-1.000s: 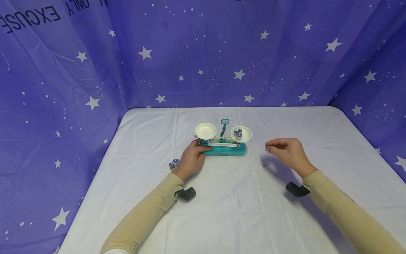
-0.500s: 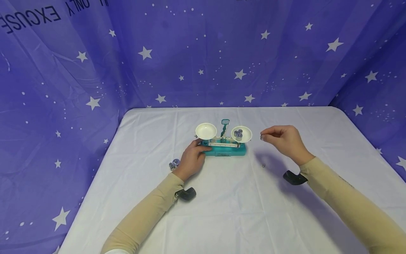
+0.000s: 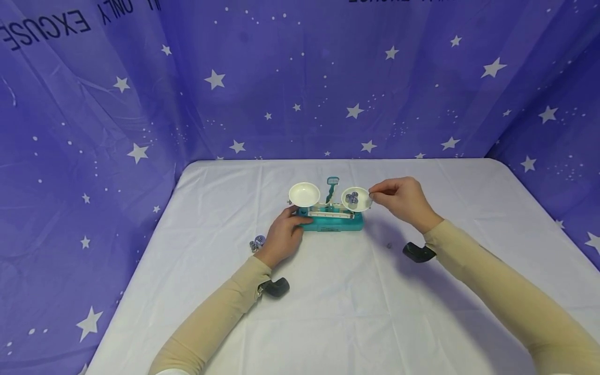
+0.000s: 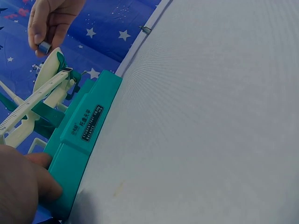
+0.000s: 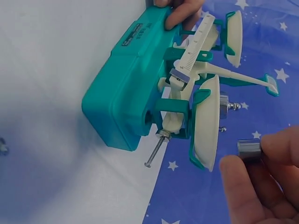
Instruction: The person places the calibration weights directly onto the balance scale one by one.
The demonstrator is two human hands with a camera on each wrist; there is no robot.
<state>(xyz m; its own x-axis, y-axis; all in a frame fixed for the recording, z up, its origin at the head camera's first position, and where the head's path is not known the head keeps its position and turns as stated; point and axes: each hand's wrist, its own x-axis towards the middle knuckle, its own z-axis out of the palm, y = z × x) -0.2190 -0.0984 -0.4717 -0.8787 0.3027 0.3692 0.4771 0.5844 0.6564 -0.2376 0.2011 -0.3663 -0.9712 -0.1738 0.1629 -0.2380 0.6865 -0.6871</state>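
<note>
A teal balance scale (image 3: pixel 335 224) with two white pans stands mid-table. My left hand (image 3: pixel 283 233) grips the left end of its base, thumb along the front. Between thumb and fingertips, my right hand (image 3: pixel 404 200) pinches a small shiny metal weight (image 5: pixel 249 149). That weight is just outside the rim of the right pan (image 3: pixel 364 205), apart from it in the right wrist view. Several metal weights (image 3: pixel 352 198) stand grouped in the right pan. The left pan (image 3: pixel 304 195) holds nothing visible.
Several more weights (image 3: pixel 257 242) sit on the white tablecloth (image 3: pixel 328 312) beside my left wrist. One small weight (image 3: pixel 389 245) lies below my right hand, in its shadow. A purple star-patterned curtain (image 3: pixel 300 78) encloses the table's back and sides.
My right hand has moved left and up to the right pan's rim, carrying the pinched weight. My left hand and the balance scale have stayed put.
</note>
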